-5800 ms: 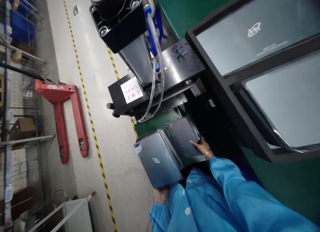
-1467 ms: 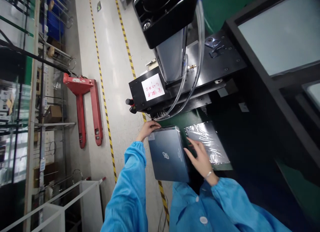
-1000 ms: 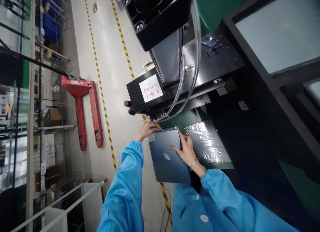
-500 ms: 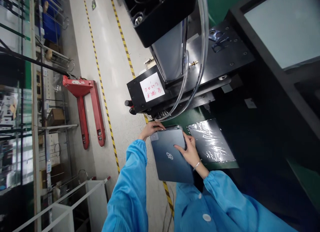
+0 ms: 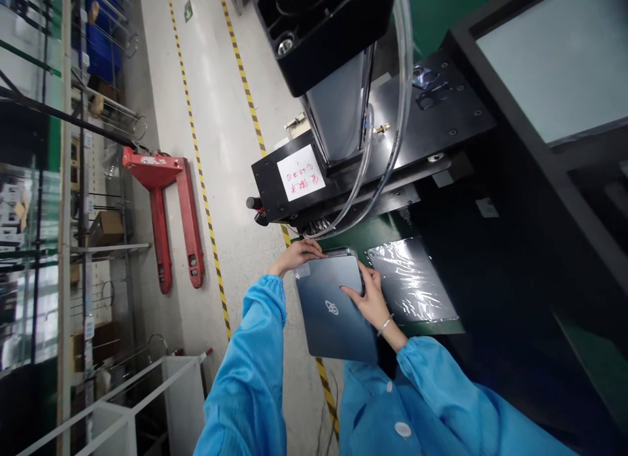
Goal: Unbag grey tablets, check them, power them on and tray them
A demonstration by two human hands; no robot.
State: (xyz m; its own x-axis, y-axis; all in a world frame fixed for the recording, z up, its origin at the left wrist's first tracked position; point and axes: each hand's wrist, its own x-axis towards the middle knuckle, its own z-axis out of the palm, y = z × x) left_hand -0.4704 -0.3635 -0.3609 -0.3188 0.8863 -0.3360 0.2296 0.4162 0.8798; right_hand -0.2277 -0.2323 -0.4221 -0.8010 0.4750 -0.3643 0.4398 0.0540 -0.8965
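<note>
I hold a flat dark grey box (image 5: 328, 309) with a small white logo, in front of my blue coat. My left hand (image 5: 298, 254) grips its far corner, fingers curled over the edge. My right hand (image 5: 369, 297) lies on the box's top right side, thumb on the lid and fingers wrapped over the edge. Just to the right, a dark flat panel (image 5: 411, 280) wrapped in shiny clear film lies on the green bench (image 5: 366, 232) under the press.
A black pneumatic press (image 5: 343, 109) with clear hoses and a white handwritten label (image 5: 301, 173) stands right above my hands. A black frame (image 5: 540, 155) runs along the right. A red pallet jack (image 5: 164, 214), yellow-black floor tape, shelving and a white rack (image 5: 161, 397) are on the left.
Since 1.5 s ago my right hand has moved from above the film-wrapped panel onto the box's right edge. The left hand keeps its grip on the far corner.
</note>
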